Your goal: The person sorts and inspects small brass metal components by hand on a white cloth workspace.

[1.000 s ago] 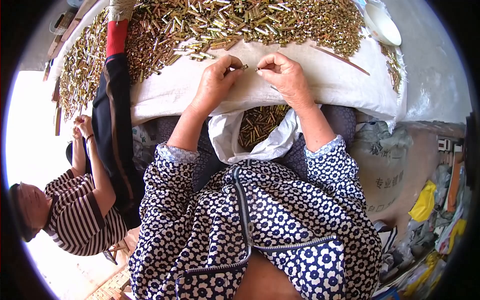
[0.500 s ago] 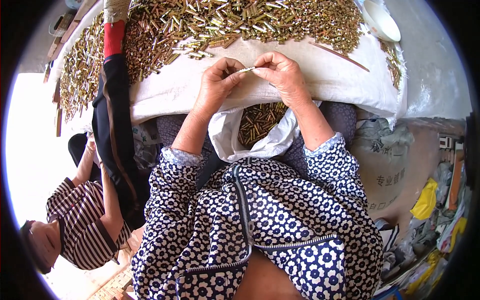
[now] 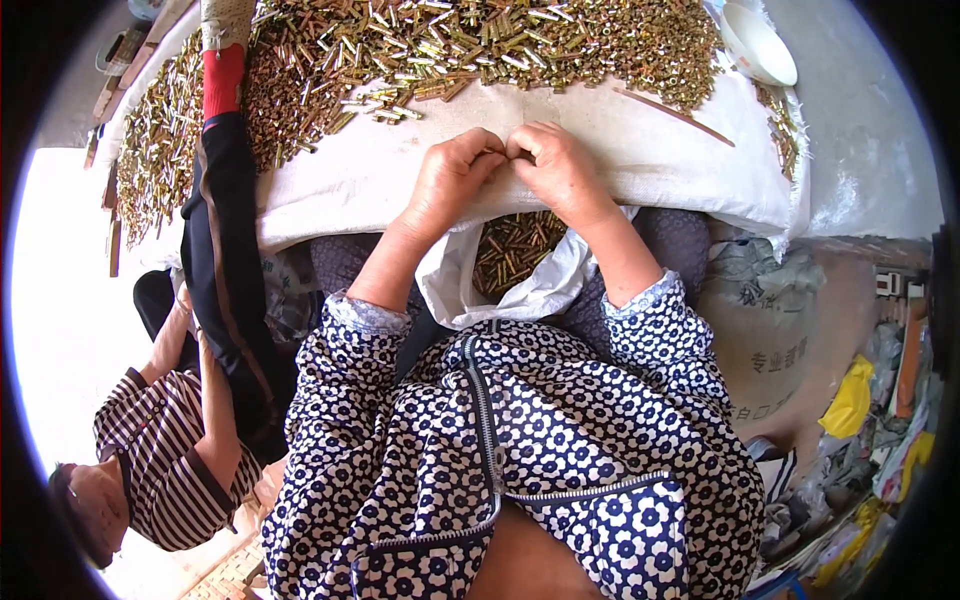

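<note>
My left hand [image 3: 455,180] and my right hand [image 3: 558,172] meet at the fingertips above the near edge of the white cloth [image 3: 380,170]. Both are closed in a pinch around a small metal rod, now almost wholly hidden by the fingers. Below them, a white bag [image 3: 445,275] lies open in my lap. Inside it are many thin, brass-coloured metal pieces [image 3: 515,250]. Beyond my hands spreads a heap of small metal parts [image 3: 430,45], with rod-like pieces in the middle and nut-like ones [image 3: 660,50] toward the right.
A thin brown stick [image 3: 675,117] lies on the cloth at right, below a white bowl [image 3: 758,45]. At left, another person's dark-trousered leg [image 3: 225,220] reaches over the heap; that person [image 3: 175,450] sits beside me. Sacks and a yellow bag [image 3: 848,398] lie at right.
My hands have drawn closer together and curled inward. The light, ribbed metal rod that showed between my fingertips is now mostly covered by them.
</note>
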{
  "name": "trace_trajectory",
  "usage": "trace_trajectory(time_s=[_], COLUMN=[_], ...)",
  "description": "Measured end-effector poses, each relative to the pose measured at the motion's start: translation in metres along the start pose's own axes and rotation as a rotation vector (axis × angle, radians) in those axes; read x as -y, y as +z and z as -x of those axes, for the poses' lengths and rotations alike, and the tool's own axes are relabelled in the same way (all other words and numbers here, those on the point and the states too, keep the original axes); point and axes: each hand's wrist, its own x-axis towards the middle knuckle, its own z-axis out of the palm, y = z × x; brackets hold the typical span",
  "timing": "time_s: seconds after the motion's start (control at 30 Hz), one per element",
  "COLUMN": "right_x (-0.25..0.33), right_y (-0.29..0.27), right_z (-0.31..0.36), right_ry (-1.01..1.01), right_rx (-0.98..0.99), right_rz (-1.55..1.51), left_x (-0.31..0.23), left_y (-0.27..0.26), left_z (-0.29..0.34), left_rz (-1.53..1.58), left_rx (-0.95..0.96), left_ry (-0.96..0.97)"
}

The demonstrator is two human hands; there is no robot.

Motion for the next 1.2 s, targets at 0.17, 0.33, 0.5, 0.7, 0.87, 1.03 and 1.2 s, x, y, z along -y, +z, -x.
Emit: trace_trajectory(time_s=[0.17, 0.33, 0.5, 0.7, 0.87, 1.03, 1.2], right_x=[-0.007, -0.020, -0.031, -0.036, -0.040, -0.027, -0.028], right_y=[-0.013, -0.023, -0.024, -0.020, -0.020, -0.020, -0.020], right_z=[-0.002, -0.016, -0.025, -0.027, -0.023, -0.018, -0.013], right_ry=[-0.076, -0.009, 0.012, -0.038, -0.133, -0.137, -0.130], right_rx=[0.000, -0.203, -0.199, -0.190, -0.223, -0.202, -0.217], right_rz=[0.354, 0.583, 0.676, 0.774, 0.789, 0.776, 0.730], left_x=[-0.021, -0.037, -0.040, -0.024, -0.025, -0.010, -0.010], left_y=[0.006, 0.005, 0.007, 0.012, -0.003, -0.016, -0.017], left_z=[-0.008, -0.010, -0.013, -0.016, -0.006, 0.007, 0.010], left_rz=[-0.213, -0.463, -0.468, -0.406, 0.200, 0.711, 0.878], left_rx=[0.036, 0.140, 0.152, 0.085, 0.148, 0.058, 0.078], left_ry=[0.186, 0.166, 0.187, 0.284, -0.331, -0.402, -0.373])
